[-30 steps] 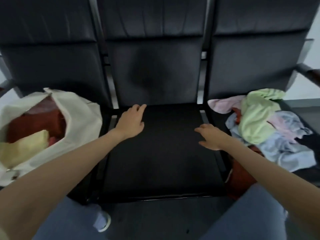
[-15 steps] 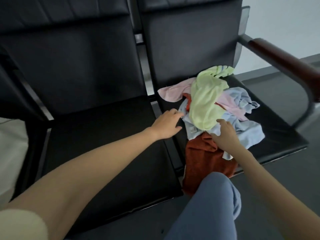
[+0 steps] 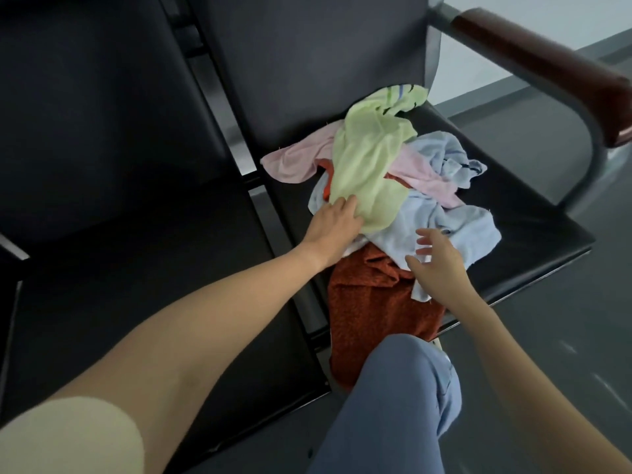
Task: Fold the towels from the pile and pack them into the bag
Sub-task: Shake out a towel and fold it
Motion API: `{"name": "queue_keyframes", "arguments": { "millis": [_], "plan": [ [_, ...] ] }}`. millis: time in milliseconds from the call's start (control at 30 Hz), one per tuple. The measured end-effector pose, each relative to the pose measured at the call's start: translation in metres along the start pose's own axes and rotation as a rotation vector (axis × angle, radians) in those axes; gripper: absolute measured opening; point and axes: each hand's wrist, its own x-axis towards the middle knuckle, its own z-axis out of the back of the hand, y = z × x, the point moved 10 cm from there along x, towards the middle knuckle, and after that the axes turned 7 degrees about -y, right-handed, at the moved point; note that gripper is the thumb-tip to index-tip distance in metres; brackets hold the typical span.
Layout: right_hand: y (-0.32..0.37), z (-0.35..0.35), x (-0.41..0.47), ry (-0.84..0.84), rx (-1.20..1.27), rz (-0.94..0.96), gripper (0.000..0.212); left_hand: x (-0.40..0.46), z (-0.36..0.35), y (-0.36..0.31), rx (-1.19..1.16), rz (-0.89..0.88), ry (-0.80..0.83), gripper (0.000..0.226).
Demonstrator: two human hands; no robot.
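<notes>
Towels (image 3: 376, 186): five, heaped | left hand (image 3: 333, 224) on green | right hand (image 3: 437, 265) spread

Two seats (image 3: 533, 217) upholstered in black leather-like material, smooth with a dull sheen; a grey metal frame tube (image 3: 590, 148), matt, carrying an armrest (image 3: 547, 59) of reddish-brown glossy wood-look finish; a pile of soft crumpled cloth towels: a thin, fine-weave pale green towel (image 3: 369, 165), a smooth pink towel (image 3: 294, 162), a light blue towel (image 3: 458, 220) with a soft nap, and a rust-orange towel (image 3: 372, 302) of coarse, nubbly terry; blue cotton-like trouser cloth over a knee (image 3: 400, 398); the floor (image 3: 547, 336) grey, smooth, faintly reflective.
</notes>
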Motion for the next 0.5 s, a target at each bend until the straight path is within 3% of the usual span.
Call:
{"name": "queue_keyframes", "arguments": {
  "millis": [67,133,233,300,400,500],
  "plan": [
    [0.003,0.0,-0.001,-0.001,0.116,-0.021,0.053,-0.005,0.01,0.012,-0.096,0.022,-0.129,0.011],
    [0.014,-0.002,-0.002,0.009,0.26,-0.028,0.064,-0.017,0.023,0.027,-0.29,0.082,-0.262,0.016],
    [0.048,-0.003,-0.001,-0.016,0.285,0.11,0.073,-0.04,0.059,0.029,-0.425,0.035,-0.358,0.018],
    [0.072,-0.006,-0.001,-0.033,0.282,0.168,0.059,-0.057,0.085,0.029,-0.48,0.017,-0.396,0.019],
    [0.103,-0.011,-0.007,-0.05,0.227,0.21,0.012,-0.087,0.111,0.045,-0.552,0.077,-0.437,0.019],
    [0.126,-0.022,-0.027,0.002,0.204,0.232,0.009,-0.124,0.128,0.073,-0.569,0.166,-0.456,0.015]
  ]
}}
